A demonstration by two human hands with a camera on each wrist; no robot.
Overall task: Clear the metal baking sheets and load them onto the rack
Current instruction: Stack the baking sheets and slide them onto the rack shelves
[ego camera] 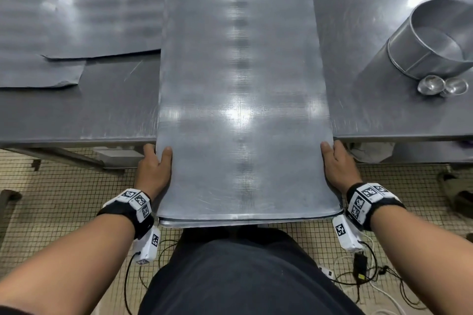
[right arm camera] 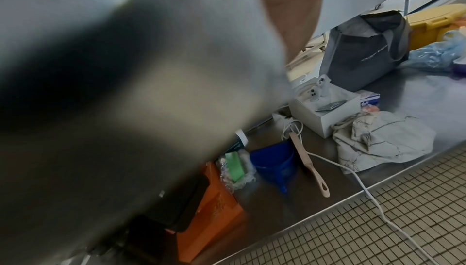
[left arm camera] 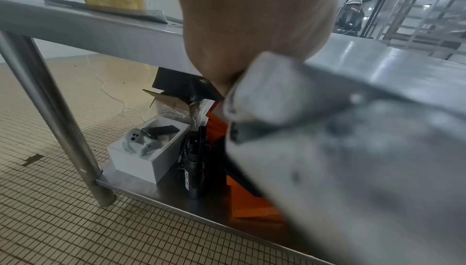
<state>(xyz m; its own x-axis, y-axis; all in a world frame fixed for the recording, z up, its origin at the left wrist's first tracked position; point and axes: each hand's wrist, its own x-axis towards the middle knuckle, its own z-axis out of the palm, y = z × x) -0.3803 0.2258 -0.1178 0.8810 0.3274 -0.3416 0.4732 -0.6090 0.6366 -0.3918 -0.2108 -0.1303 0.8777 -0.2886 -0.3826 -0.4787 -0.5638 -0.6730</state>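
Note:
A stack of metal baking sheets lies lengthwise on the steel table, with its near end sticking out past the table's front edge over my lap. My left hand grips the stack's left side edge, thumb on top and fingers underneath. My right hand grips the right side edge the same way. In the left wrist view the stack's corner fills the right, blurred, below my palm. In the right wrist view the sheets' underside covers most of the picture.
Flat grey liner sheets lie on the table at the left. A metal ring mould and two small metal cups stand at the right. The lower shelf holds boxes, bags and a cloth. Cables trail on the tiled floor.

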